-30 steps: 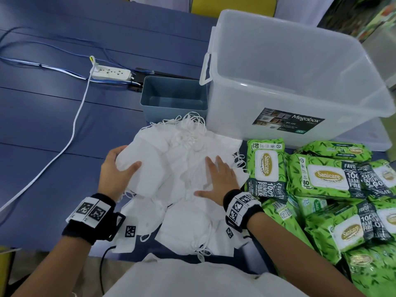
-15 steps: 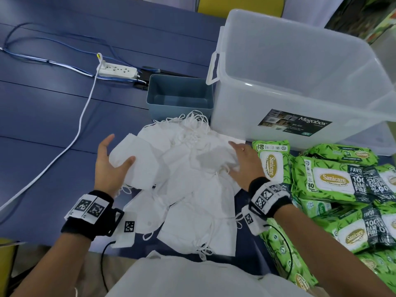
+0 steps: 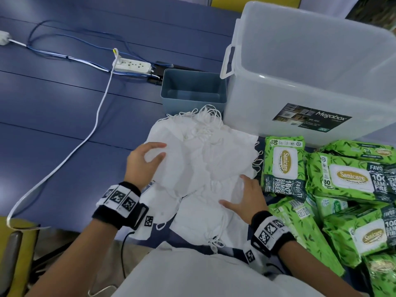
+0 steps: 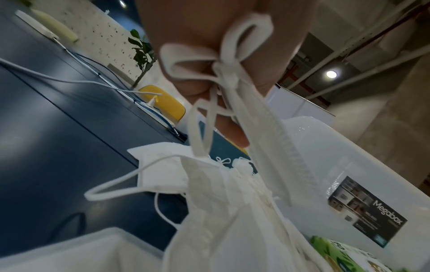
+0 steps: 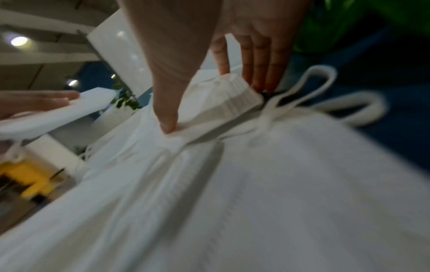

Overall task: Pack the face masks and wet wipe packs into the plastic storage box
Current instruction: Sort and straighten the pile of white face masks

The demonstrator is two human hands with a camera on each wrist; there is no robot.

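Observation:
A loose pile of white face masks [image 3: 199, 168] lies on the blue table in front of the clear plastic storage box [image 3: 310, 71], which stands open at the back right. Green wet wipe packs [image 3: 282, 163] are heaped to the right of the pile. My left hand [image 3: 159, 150] grips masks at the pile's left edge, thumb on top; in the left wrist view ear loops drape over the left hand [image 4: 223, 55]. My right hand [image 3: 233, 190] rests flat on the pile's near right part. In the right wrist view its fingers [image 5: 260, 55] are straight against the masks [image 5: 256, 184].
A small blue-grey bin [image 3: 192, 91] stands left of the storage box, just behind the masks. A white power strip [image 3: 131, 66] with blue and white cables [image 3: 90, 133] lies on the table's left half. A yellow chair [image 3: 12, 254] is at the near left.
My right hand has come back from the pile's far right edge to its near right part and now lies flat. My left hand has closed over the masks at the left edge.

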